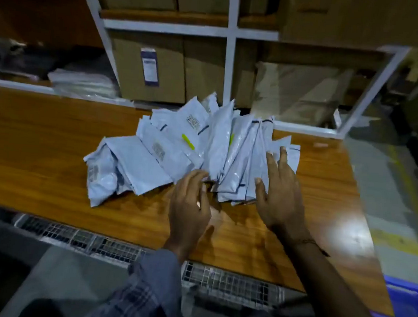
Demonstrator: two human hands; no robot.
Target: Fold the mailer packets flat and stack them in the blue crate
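A: Looking down at the wooden bench (39, 148), what did you see?

B: A fanned heap of pale grey mailer packets (178, 150) lay on it, toward the far edge, some leaning on edge, others slumped flat to the left. A few carried printed labels, and one had a yellow-green strip (188, 141) on it.

A: And the hands?

B: The right hand (279, 189) was laid flat against the right side of the heap, its fingers (271, 163) straight and spread apart, their tips on the rightmost packets. The left hand (191, 202) sat at the near edge of the heap, near its middle, fingers loosely curled and touching the packets' lower ends. I could not tell whether it pinched one.

A: Where was the blue crate (407, 309)?

B: Down at the lower right, below the bench's right end, only partly in view and well apart from the packets.

A: Anything behind?

B: A white metal rack (229, 59) held cardboard boxes (147, 67), and a stack of clear plastic bags (83, 81) lay to the left beyond the bench. A wire mesh tray (119, 249) ran under the bench's near edge.
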